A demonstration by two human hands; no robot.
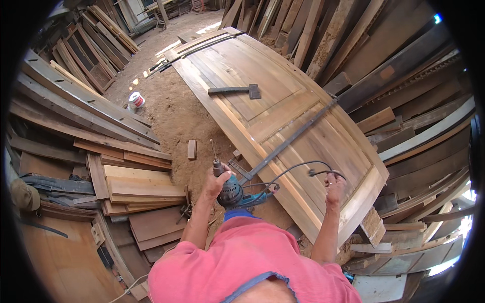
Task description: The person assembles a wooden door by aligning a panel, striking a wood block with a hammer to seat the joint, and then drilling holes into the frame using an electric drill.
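In my left hand (216, 185) is a teal power drill (232, 193), gripped at its front, just behind the chuck. A long drill bit (213, 150) points away from me. My right hand (334, 189) is closed on a looped black power cord (303, 164) above the near part of a wooden door panel (283, 91). The cord runs back towards the drill's handle. On the panel lies a hammer (254, 91) with a dark, blocky head. A long metal bar clamp (298, 135) crosses the panel, its screw end close to the drill.
More bar clamps (207, 44) cross the panel's far end. Stacked boards (144, 184) lie at left, and planks (338, 40) lean at right. A white-and-red tub (136, 99) and a small wood block (192, 149) rest on the dusty floor.
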